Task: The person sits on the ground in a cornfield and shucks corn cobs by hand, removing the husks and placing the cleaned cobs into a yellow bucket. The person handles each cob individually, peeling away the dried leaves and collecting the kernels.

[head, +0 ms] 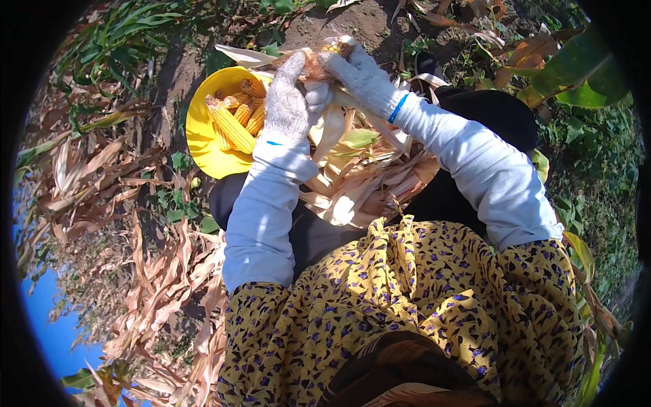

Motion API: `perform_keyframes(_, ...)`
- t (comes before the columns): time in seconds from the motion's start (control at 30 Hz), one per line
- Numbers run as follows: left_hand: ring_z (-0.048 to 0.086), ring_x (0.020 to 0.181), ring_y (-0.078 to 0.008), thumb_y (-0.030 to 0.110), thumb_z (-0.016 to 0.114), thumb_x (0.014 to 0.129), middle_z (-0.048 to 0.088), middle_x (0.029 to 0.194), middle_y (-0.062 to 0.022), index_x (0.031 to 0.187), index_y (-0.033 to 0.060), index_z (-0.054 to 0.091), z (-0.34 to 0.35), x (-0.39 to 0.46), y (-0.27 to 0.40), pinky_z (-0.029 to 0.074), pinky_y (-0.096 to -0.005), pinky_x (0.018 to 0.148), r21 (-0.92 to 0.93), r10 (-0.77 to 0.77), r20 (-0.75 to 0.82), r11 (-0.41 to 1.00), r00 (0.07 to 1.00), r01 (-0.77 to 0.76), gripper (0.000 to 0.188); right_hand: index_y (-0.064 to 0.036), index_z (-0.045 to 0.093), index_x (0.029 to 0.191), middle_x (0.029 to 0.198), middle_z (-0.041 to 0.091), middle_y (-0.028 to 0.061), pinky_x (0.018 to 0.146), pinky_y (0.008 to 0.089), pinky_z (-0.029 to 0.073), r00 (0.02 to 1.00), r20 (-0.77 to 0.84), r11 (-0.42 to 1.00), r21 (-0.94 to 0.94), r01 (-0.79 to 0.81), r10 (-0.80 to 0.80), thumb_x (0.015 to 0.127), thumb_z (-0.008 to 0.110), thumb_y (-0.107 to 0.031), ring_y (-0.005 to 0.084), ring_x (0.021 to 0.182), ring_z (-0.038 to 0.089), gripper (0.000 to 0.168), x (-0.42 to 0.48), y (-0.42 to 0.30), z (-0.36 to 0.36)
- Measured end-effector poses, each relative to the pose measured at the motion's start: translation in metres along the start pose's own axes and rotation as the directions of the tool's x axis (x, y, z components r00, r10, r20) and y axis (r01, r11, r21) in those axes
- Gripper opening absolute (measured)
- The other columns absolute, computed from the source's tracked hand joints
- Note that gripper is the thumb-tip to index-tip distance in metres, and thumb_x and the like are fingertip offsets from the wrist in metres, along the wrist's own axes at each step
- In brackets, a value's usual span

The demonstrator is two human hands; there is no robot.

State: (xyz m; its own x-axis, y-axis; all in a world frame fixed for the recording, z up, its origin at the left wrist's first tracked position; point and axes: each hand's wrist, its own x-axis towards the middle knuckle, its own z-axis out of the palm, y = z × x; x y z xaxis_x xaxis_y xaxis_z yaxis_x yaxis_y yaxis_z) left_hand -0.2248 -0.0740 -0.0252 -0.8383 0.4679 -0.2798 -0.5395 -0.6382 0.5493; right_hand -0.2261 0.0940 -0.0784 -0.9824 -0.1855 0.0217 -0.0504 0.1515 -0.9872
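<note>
Both hands wear pale knitted work gloves and meet near the top centre. Between them is an ear of corn (338, 47), with some yellow kernels bare at one end and brown silk and dry husk around the rest. My left hand (292, 99) grips its silky, husk-covered part, thumb up. My right hand (363, 76) closes on the end with the kernels. Just left of my left hand, a yellow plastic bucket (201, 132) holds several husked corn cobs (229, 124). My left hand and forearm hide part of its right side.
A heap of dry corn husks (356, 183) lies between my legs. Dry stalks and leaves (157, 285) cover the ground at left. Green weeds (600, 147) grow at right, where a broad corn leaf (580, 71) hangs. Bare soil (341, 23) shows beyond my hands.
</note>
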Motion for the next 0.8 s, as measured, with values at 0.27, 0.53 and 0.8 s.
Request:
perform_keyframes(0.27, 0.056, 0.063, -0.0117, 0.026, 0.055, 0.098, 0.064, 0.077, -0.0052, 0.101, 0.0015, 0.067, 0.011, -0.018, 0.009, 0.045, -0.0266, 0.059, 0.747, 0.007, -0.271, 0.632, 0.962, 0.206, 0.027, 0.002, 0.059, 0.114, 0.101, 0.066, 0.0162, 0.078, 0.0335, 0.058, 0.897, -0.306, 0.843, 0.524, -0.122, 0.320, 0.094, 0.058, -0.050, 0.0230, 0.090, 0.070, 0.056, 0.030, -0.017, -0.047)
perform_keyframes(0.53, 0.059, 0.105, -0.0286, 0.027, 0.068, 0.087, 0.061, 0.113, -0.0162, 0.121, 0.0052, 0.060, 0.004, -0.018, 0.004, 0.048, -0.0388, 0.090, 0.984, 0.296, -0.059, -0.144, 0.953, 0.106, 0.040, -0.007, 0.058, 0.118, 0.099, 0.066, 0.0115, 0.077, 0.0354, 0.054, 0.980, -0.201, 0.947, -0.315, -0.064, 0.000, 0.090, 0.064, -0.053, 0.0207, 0.087, 0.066, 0.054, 0.025, -0.017, -0.046)
perform_keyframes(0.8, 0.064, 0.100, -0.0178, 0.019, 0.078, 0.081, 0.066, 0.112, -0.0113, 0.131, 0.0013, 0.051, 0.033, -0.003, -0.028, 0.052, -0.0293, 0.089, 0.965, 0.320, 0.006, 0.248, 0.947, -0.090, 0.059, -0.006, 0.057, 0.118, 0.105, 0.064, 0.0084, 0.084, 0.0325, 0.052, 0.979, -0.118, 0.981, 0.078, 0.178, -0.168, 0.096, 0.060, -0.042, 0.0161, 0.096, 0.061, 0.042, 0.007, -0.030, -0.028)
